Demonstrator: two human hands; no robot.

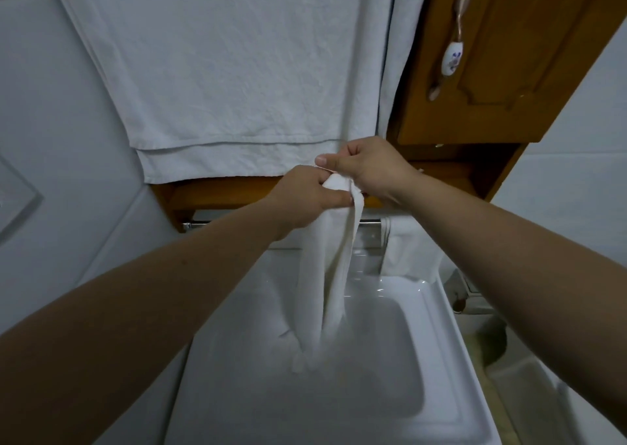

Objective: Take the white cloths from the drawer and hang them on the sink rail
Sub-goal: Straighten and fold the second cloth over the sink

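Left hand and right hand both gripping one white cloth — over one sink, one rail, one cloth hung

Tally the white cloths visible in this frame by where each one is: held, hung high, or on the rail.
Held in both hands: 1, the cloth gripped by the left hand and right hand
Hung high over the wooden cabinet: 2, large cloth and cloth behind it
On the rail: 1, draped cloth
Total: 4
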